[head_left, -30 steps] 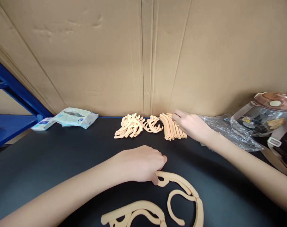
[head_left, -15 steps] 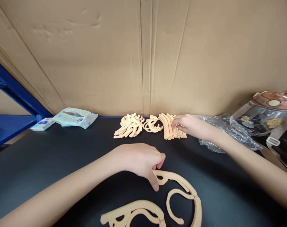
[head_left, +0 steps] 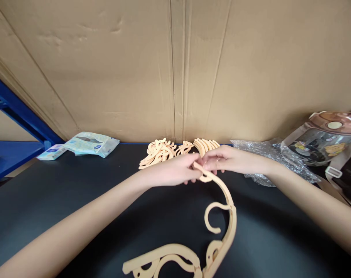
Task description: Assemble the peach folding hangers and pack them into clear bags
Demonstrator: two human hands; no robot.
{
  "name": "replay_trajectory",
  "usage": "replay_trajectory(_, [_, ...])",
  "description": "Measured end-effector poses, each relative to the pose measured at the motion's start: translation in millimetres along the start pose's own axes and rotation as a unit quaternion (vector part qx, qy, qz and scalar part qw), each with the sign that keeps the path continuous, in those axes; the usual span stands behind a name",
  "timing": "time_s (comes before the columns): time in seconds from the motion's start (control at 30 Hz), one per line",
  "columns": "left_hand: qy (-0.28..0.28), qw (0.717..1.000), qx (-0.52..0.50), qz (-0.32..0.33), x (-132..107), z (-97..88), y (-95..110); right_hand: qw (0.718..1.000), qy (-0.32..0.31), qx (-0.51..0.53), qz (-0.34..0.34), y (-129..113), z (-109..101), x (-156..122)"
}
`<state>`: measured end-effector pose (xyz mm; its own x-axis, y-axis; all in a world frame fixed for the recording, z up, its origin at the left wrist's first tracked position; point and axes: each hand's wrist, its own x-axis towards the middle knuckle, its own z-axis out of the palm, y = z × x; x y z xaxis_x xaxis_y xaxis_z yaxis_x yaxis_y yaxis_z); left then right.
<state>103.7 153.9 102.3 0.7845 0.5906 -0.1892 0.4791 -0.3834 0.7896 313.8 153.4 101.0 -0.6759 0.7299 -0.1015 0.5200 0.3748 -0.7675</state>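
A pale orange, flat curved frame piece (head_left: 226,216) with scroll cut-outs stands tilted up from the black tabletop (head_left: 77,200). My left hand (head_left: 175,170) pinches its upper end with closed fingers. My right hand (head_left: 224,159) meets it at that same end, fingers closed, and seems to hold a small curved piece against the frame. A joined part of the frame (head_left: 164,258) lies flat at the bottom. Behind my hands, against the cardboard, lie heaps of similar small curved pieces (head_left: 158,152) and a stacked row of strips (head_left: 206,143).
A cardboard wall (head_left: 175,69) closes off the back of the table. Tissue packets (head_left: 90,143) lie at the back left beside a blue shelf frame (head_left: 16,112). Crumpled clear plastic (head_left: 268,158) and a clear bottle with a brown lid (head_left: 323,139) sit at the right.
My left hand has lifted the frame's end off the table toward the back. My right hand has left the stacked strips and come to meet it.
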Motion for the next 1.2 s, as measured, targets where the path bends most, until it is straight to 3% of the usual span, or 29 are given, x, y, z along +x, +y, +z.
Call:
replay_trajectory(0.1, [0.092,0.993,-0.077,0.004,6,-4.7,-4,0.997,0.028,0.062,0.022,-3,-2,-2])
replay_trajectory(0.2, [0.162,0.982,-0.095,-0.017,5,-11.5,-3,0.995,0.076,0.054,0.046,-3,-10,-5])
replay_trajectory(0.27, [0.188,0.977,-0.097,-0.028,2,-15.4,-1,0.994,0.106,-0.002,0.040,-5,-12,-8])
replay_trajectory(0.33, [0.201,0.975,-0.094,-0.026,1,-17.1,0,0.979,0.160,-0.120,0.021,-8,-10,-10])
replay_trajectory(0.4, [0.214,0.973,-0.085,-0.015,2,-16.1,-1,0.927,0.230,-0.295,-0.008,-12,-2,-11])
replay_trajectory(0.53, [0.245,0.968,-0.047,0.026,5,-8.7,-1,0.740,0.303,-0.595,-0.086,-14,14,-10])
replay_trajectory(0.6, [0.258,0.965,-0.030,0.044,6,-2.8,0,0.698,0.304,-0.640,-0.107,-13,17,-10])
replay_trajectory(0.63, [0.268,0.962,-0.023,0.049,6,0.8,2,0.699,0.300,-0.640,-0.107,-11,17,-10])
replay_trajectory(0.7, [0.288,0.956,-0.009,0.051,6,9.9,5,0.734,0.279,-0.612,-0.090,-9,14,-10])
replay_trajectory(0.8, [0.298,0.953,0.017,0.053,4,25.0,10,0.831,0.250,-0.495,-0.043,-8,6,-9])
replay_trajectory(0.87, [0.275,0.957,0.051,0.073,2,31.5,14,0.900,0.253,-0.355,-0.025,-7,-3,-9])
replay_trajectory(0.93, [0.244,0.964,0.067,0.084,2,29.8,16,0.945,0.268,-0.188,-0.012,-7,-13,-10])
replay_trajectory(1.03, [0.239,0.970,0.026,0.040,2,6.8,12,0.956,0.292,0.039,0.014,-9,-25,-13])
replay_trajectory(1.2, [0.287,0.956,-0.010,-0.060,-6,-54.5,-15,0.921,0.302,0.247,0.018,-17,-28,-14])
